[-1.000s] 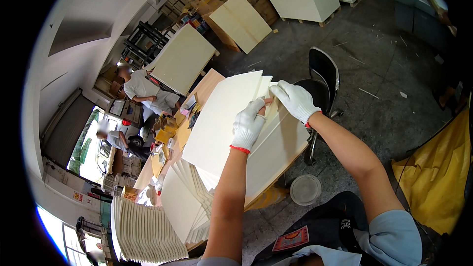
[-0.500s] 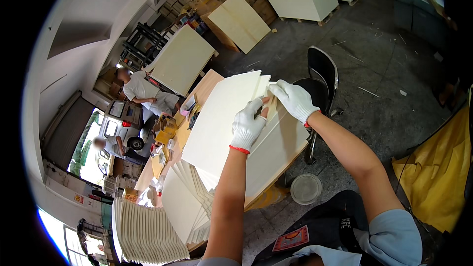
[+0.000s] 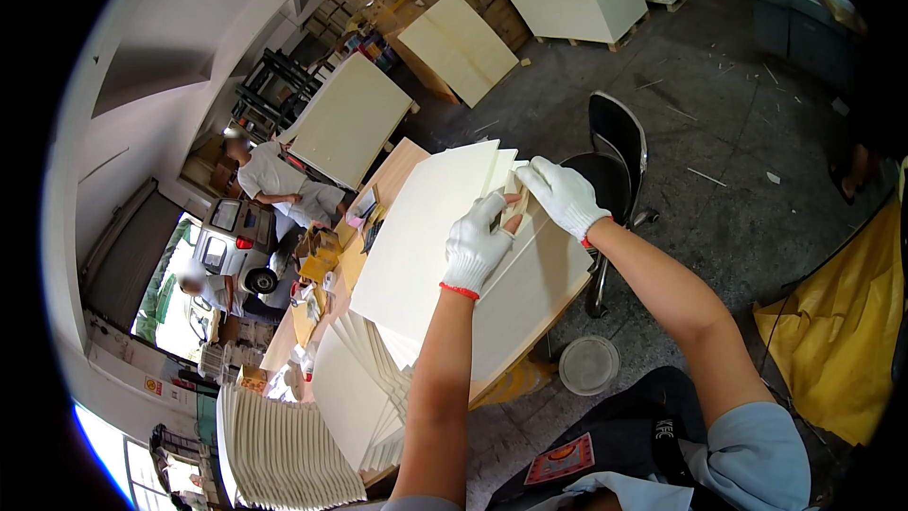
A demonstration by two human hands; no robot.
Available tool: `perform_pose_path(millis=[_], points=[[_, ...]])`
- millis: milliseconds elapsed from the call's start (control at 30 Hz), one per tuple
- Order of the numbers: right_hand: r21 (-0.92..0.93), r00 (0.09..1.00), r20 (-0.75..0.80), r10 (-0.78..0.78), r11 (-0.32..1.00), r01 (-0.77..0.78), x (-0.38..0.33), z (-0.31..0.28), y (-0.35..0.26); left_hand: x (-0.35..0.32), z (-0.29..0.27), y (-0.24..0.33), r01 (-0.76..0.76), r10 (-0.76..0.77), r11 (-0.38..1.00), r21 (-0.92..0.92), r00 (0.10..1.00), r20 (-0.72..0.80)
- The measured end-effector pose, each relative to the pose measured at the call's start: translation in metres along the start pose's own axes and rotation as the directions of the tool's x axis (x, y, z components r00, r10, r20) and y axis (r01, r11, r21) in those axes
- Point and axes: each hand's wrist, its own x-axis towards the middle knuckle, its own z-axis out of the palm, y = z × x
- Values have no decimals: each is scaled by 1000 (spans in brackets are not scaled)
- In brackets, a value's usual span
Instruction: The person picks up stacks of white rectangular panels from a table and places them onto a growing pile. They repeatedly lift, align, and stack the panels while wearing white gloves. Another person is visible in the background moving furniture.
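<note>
Large white flat boards [image 3: 426, 227] lie in a slightly fanned stack on the table, their right edges stepped. My left hand [image 3: 478, 241], in a white knit glove with red cuff trim, rests at this edge. Its bare thumb and fingertip are curled around the edge of a board, with a gap between them. Beside it, my right hand [image 3: 565, 197], gloved the same way, bends over the far right corner of the boards, fingers close together. The undersides of its fingers are hidden. Below my hands, a lower pale board [image 3: 530, 274] shows in shadow.
A leaning stack of many white sheets [image 3: 284, 449] stands at the near left, with fanned sheets [image 3: 350, 388] beside it. A black chair [image 3: 619, 147] is right of the table. A round lidded bucket [image 3: 588, 365] sits on the floor. Two people work at the far left.
Both hands stay at the board edge, with only slight finger movement; the left thumb and fingertip shift a little. The person at far left has lowered their head slightly.
</note>
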Motion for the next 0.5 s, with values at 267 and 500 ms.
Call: perform_pose_path(millis=[267,500], points=[[-367,959,178,-222,889,274,-2,-34,15,-5,-2,6,-10,6,999,-46,996,-93],[-276,925,112,-364,883,380,12,-25,7,-1,-2,1,26,-25,999,-28,999,27]])
